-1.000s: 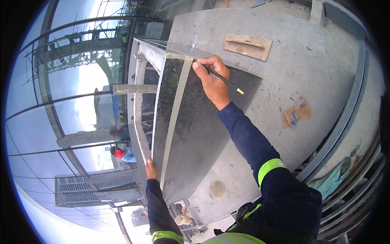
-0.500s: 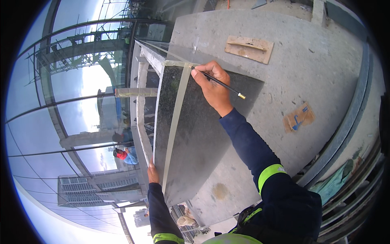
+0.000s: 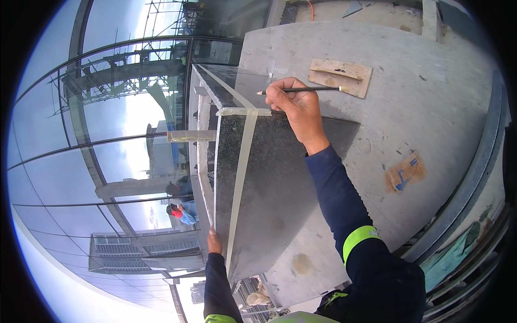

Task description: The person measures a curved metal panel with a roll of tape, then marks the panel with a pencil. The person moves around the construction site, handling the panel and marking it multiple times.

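Observation:
My right hand [image 3: 298, 110] pinches a black pencil [image 3: 318, 89] with a pale end; its tip points left, just above the corner of a dark grey stone box [image 3: 274, 177]. A strip of beige tape [image 3: 240, 161] runs down the box's near face. More tape [image 3: 227, 90] crosses its top face, and a short piece lies along the top edge. Lower down, my left hand [image 3: 214, 243] grips the box's left edge, with some fingers hidden behind it.
A wooden float [image 3: 341, 77] and a flattened brown paper piece [image 3: 405, 171] lie on the concrete slab [image 3: 431, 107]. Left stands a glass wall [image 3: 124, 156] reflecting scaffolding and a person. A wrapped bar [image 3: 191, 135] juts from the box's left side.
My right hand has lifted the pencil off the tape near the corner and turned it nearly level. My left hand stays on the edge. The whole view has shifted slightly.

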Action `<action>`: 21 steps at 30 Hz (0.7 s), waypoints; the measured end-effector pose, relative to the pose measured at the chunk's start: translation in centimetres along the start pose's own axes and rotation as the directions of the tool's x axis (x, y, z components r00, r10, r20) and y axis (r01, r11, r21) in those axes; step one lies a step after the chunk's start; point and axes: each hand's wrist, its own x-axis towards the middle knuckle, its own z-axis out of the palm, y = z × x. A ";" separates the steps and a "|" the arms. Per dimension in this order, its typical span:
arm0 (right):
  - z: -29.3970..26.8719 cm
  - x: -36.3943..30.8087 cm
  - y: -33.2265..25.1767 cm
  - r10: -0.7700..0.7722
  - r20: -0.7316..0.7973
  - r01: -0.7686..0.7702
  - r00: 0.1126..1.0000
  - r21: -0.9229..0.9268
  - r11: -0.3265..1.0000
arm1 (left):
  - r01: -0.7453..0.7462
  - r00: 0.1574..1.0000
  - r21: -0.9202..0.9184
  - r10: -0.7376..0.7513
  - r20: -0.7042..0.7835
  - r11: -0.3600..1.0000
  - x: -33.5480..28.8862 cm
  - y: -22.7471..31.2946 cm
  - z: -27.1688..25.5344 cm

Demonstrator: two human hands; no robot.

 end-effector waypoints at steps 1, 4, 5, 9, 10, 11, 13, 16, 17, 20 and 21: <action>-0.1 0.8 0.3 0.047 0.029 -0.047 0.999 0.021 0.999 | 0.018 1.000 -0.006 -0.018 0.000 1.000 -0.1 0.2 0.1; 0.5 1.8 0.9 0.176 0.088 -0.172 0.980 -0.055 0.984 | 0.067 0.998 -0.030 -0.067 -0.005 0.997 -0.5 1.0 0.3; 0.6 1.6 0.8 0.138 0.102 -0.130 0.985 -0.078 0.988 | 0.087 0.996 -0.039 -0.087 -0.009 0.995 -0.6 1.2 0.3; 0.3 1.5 1.1 0.096 0.095 -0.075 0.991 -0.208 0.975 | 0.149 0.988 -0.102 -0.152 -0.019 0.984 -0.8 2.5 0.5; 0.3 1.5 1.1 0.102 0.112 -0.076 0.989 -0.212 0.974 | 0.165 0.985 -0.124 -0.169 -0.022 0.979 -0.8 2.7 0.4; 0.2 1.5 0.9 0.106 0.129 -0.077 0.986 -0.216 0.973 | 0.179 0.983 -0.146 -0.184 -0.025 0.973 -1.0 2.9 0.4; 0.0 1.8 0.8 0.125 0.156 -0.087 0.980 -0.229 0.970 | 0.199 0.977 -0.185 -0.209 -0.036 0.962 -1.2 3.3 0.7; 0.0 2.0 1.3 0.145 0.177 -0.098 0.974 -0.252 0.963 | 0.220 0.972 -0.231 -0.234 -0.034 0.948 -1.7 4.1 0.9; -0.1 2.1 1.4 0.129 0.173 -0.081 0.976 -0.262 0.962 | 0.233 0.971 -0.258 -0.237 0.015 0.938 -1.6 6.0 1.5; 0.0 2.2 1.2 0.097 0.171 -0.050 0.980 -0.264 0.963 | 0.239 0.970 -0.217 -0.244 0.003 0.946 -1.7 7.2 1.7; 0.0 2.3 1.1 0.089 0.172 -0.042 0.981 -0.260 0.965 | 0.237 0.971 -0.225 -0.240 0.013 0.945 -1.7 7.4 1.8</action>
